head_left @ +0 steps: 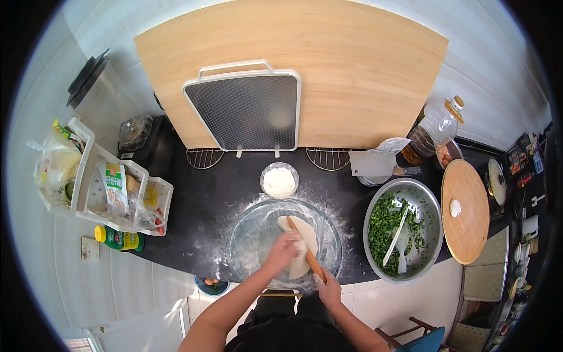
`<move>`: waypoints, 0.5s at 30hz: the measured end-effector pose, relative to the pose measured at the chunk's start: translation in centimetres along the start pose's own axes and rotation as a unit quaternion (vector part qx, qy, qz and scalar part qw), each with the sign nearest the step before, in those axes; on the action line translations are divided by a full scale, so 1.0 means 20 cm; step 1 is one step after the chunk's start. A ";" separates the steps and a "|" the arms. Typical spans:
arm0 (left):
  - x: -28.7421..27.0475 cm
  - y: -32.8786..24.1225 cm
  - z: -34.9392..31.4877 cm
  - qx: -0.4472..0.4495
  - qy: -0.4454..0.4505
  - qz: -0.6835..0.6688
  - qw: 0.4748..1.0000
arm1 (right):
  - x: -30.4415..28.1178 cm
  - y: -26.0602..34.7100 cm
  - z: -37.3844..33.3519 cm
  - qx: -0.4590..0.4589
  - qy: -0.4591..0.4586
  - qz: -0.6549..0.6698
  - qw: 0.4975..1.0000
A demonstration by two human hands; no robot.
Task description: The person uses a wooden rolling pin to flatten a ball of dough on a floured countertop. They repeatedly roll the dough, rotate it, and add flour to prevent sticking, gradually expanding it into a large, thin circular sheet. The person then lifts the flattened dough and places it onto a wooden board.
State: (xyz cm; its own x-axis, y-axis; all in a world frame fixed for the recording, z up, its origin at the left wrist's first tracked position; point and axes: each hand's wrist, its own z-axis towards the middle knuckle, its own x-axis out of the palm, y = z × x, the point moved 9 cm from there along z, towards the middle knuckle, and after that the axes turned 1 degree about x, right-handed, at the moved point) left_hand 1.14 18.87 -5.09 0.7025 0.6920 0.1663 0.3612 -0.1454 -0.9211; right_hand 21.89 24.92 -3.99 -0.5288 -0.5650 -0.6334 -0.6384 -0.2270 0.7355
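From where I stand, the dough sheet [309, 232] lies on the round glass board [245, 243], which sits at the middle of the worktop's [193, 196] near edge. A wooden rolling pin [314, 265] slants across the dough, its far end tipped left and its near end toward the right hand [329, 287]. That hand is closed around the near end of the pin, just beyond the dough's near right side, so the dough lies ahead of it and to its left. The left hand [284, 250] is at the dough's left side, close against the middle of the pin; it is blurred, and I can't tell whether its fingers press the dough or grasp the pin. Dough shows beyond that hand, to its right and on its near side.

Flour is scattered over the glass and the worktop around it. Just past the board's far rim stands a small bowl [262, 179] of white flour [279, 181]. Toward the worktop's right end, by the near edge, a big steel bowl [433, 230] holds chopped greens [381, 222], with pale chopsticks [394, 238] and a white spatula [402, 253] resting in it. A cleaver [374, 164] lies behind that bowl.
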 end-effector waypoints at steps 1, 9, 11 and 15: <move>0.17 -0.09 -0.04 0.025 0.058 -0.058 0.996 | 0.06 -0.09 0.01 0.052 0.051 0.100 0.992; -0.20 -0.03 -0.13 0.069 -0.064 0.027 0.995 | -0.10 -0.13 0.10 0.130 0.123 0.391 0.903; -0.39 0.03 -0.19 0.024 -0.127 0.030 0.991 | -0.22 -0.17 0.17 0.087 0.043 0.323 0.941; -0.52 0.01 -0.30 -0.019 -0.198 -0.012 0.980 | -0.42 0.12 0.23 -0.113 -0.089 -0.086 0.986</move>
State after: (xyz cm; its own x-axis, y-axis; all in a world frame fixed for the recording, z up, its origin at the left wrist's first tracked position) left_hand -2.53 7.41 -4.86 0.4034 0.9145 0.0315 0.4026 -0.1465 -0.9036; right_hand 22.26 32.78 2.00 -0.5261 -0.3593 -0.7708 -0.5965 -0.4902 0.6356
